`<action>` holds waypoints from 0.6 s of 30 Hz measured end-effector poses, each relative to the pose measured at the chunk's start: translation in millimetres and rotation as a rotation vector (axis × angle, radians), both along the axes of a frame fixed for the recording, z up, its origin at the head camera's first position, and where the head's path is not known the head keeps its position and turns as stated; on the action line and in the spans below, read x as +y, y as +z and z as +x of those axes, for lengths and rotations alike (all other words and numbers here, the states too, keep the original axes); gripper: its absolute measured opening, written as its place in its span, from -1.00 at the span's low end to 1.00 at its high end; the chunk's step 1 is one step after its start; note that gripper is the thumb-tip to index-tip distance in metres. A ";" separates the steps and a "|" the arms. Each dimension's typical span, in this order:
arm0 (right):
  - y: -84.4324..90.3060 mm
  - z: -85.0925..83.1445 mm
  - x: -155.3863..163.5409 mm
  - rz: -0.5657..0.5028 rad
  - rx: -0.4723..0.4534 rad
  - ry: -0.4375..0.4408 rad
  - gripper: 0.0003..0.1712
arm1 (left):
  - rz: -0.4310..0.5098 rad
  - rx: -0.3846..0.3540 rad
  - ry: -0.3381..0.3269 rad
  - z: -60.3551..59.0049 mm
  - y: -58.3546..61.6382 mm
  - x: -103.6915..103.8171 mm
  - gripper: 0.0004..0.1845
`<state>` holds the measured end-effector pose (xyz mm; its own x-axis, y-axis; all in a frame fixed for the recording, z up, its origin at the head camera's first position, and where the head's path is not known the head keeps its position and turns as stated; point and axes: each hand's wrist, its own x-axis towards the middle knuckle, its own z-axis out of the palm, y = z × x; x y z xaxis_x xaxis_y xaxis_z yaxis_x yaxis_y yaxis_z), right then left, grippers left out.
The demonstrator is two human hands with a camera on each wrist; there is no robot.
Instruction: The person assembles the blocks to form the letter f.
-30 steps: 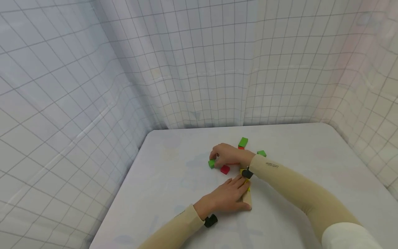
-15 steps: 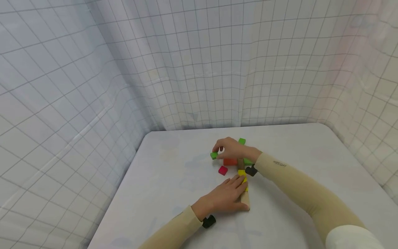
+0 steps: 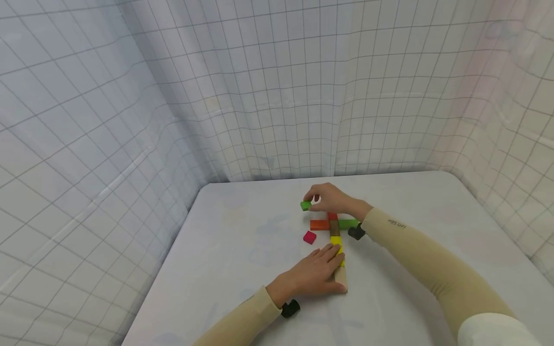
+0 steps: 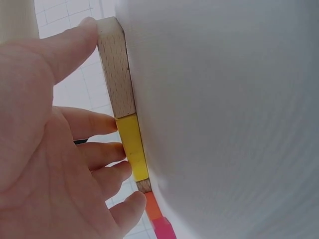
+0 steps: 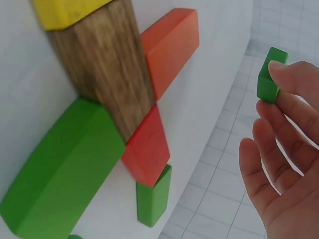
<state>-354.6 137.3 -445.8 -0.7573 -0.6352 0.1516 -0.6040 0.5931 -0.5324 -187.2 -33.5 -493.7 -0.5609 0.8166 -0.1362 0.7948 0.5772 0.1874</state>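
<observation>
My right hand [image 3: 312, 201] pinches a small green cube [image 3: 306, 205] between thumb and fingertips, held above the table just behind a flat figure of blocks; the right wrist view shows the cube [image 5: 270, 74] at the fingertips [image 5: 286, 69]. The figure is a line of light wood block [image 3: 342, 278], yellow block [image 3: 337, 246] and dark brown block [image 3: 335, 229], crossed by an orange block [image 3: 319, 224], a red block [image 3: 332, 216] and a green block [image 3: 348, 223]. My left hand [image 3: 333, 269] rests against the wood block [image 4: 115, 74] and yellow block [image 4: 132, 147].
A magenta cube [image 3: 309, 237] lies loose on the white table [image 3: 242, 250], left of the figure. Another small green block [image 5: 153, 196] lies behind the red block. Gridded curtain walls [image 3: 277, 96] enclose the table on three sides.
My right hand picked the green cube up from beside the magenta cube and carried it up and toward the back, uncovering the orange, red and green crossing blocks. My left hand stayed put.
</observation>
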 end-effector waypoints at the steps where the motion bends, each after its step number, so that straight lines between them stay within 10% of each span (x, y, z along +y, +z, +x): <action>1: -0.6 -1.2 2.4 0.003 0.005 -0.013 -0.71 | -0.002 -0.002 0.001 -0.1 0.1 0.3 -0.06; 18: 0.7 -8.9 45.5 -0.020 0.039 -0.207 -0.67 | -0.026 0.028 -0.008 -0.2 0.4 2.7 -0.04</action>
